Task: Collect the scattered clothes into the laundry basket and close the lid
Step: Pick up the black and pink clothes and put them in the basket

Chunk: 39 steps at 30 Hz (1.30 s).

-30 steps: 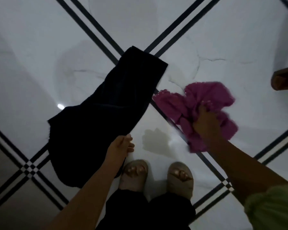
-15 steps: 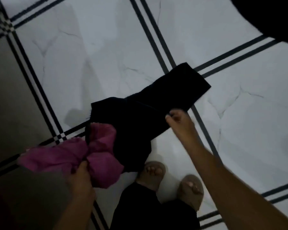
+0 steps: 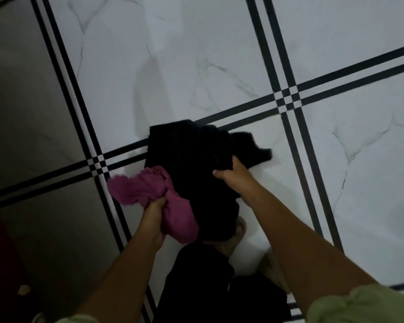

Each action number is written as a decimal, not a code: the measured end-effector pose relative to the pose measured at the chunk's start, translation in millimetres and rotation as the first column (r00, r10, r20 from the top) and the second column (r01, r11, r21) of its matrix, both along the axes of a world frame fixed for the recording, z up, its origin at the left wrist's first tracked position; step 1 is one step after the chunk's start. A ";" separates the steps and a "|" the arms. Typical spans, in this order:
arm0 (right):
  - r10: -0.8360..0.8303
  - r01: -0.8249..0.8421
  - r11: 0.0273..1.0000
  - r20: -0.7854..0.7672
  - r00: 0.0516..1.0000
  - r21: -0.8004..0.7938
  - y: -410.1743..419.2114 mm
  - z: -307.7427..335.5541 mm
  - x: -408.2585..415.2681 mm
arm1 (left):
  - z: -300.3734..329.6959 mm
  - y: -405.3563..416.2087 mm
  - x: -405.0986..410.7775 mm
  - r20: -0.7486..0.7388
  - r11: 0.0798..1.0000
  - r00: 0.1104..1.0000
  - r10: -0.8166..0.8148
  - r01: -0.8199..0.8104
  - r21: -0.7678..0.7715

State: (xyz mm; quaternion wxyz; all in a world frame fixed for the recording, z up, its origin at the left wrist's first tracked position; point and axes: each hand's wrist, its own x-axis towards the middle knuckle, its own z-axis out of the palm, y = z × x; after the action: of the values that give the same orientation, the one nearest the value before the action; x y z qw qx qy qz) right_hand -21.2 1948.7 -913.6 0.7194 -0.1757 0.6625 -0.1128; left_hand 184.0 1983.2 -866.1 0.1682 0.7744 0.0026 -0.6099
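A crumpled pink cloth (image 3: 147, 190) is bunched in my left hand (image 3: 153, 216), which is closed tight around its middle. A black garment (image 3: 189, 159) hangs in front of me above the floor. My right hand (image 3: 234, 177) is closed on its right edge, with the thumb on top. The pink cloth touches the black garment's left side. The laundry basket and its lid are out of view.
White marble floor tiles (image 3: 196, 54) with black double lines spread all around. A darker grey tile area (image 3: 33, 113) lies to the left. A dark red object (image 3: 2, 252) sits at the left edge. One sandalled foot (image 3: 239, 231) shows below the black garment.
The pink cloth went from my right hand to my left hand. My right hand reached over and closed on the black garment, which is now more bunched. The view swung across the floor.
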 end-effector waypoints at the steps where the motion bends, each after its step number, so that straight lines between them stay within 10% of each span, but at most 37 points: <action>1: -0.018 0.017 0.999 0.044 0.999 0.028 8.2 13.1 -4.2 | 16.6 5.8 -6.4 -0.027 1.000 1.000 -0.013 0.014 0.023; 10: -0.492 0.435 0.859 0.200 0.847 0.271 87.6 230.0 -98.3 | 197.0 40.2 -100.5 -0.177 0.939 0.945 -0.276 0.305 0.162; 17: -0.794 0.811 0.584 0.234 0.561 0.037 131.9 429.9 -181.7 | 361.0 14.4 -206.5 -0.261 0.794 0.757 -0.599 0.604 -0.072; 28: -0.919 0.945 -0.159 0.392 -0.036 -0.287 337.0 559.1 -220.6 | 504.8 123.5 -352.2 -0.093 0.229 0.209 -0.973 0.875 -0.426; 39: -0.490 0.435 -0.871 0.354 -0.797 -0.228 691.6 571.7 -59.3 | 491.4 489.8 -345.6 -0.175 -0.446 -0.526 -0.833 0.823 -0.351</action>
State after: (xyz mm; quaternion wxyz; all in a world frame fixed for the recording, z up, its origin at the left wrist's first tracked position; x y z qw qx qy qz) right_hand -80.6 2640.3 -341.9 -0.0115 0.4287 0.3535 -0.8314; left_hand -161.6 2473.0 -374.7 -0.4283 0.2555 -0.6305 -0.5948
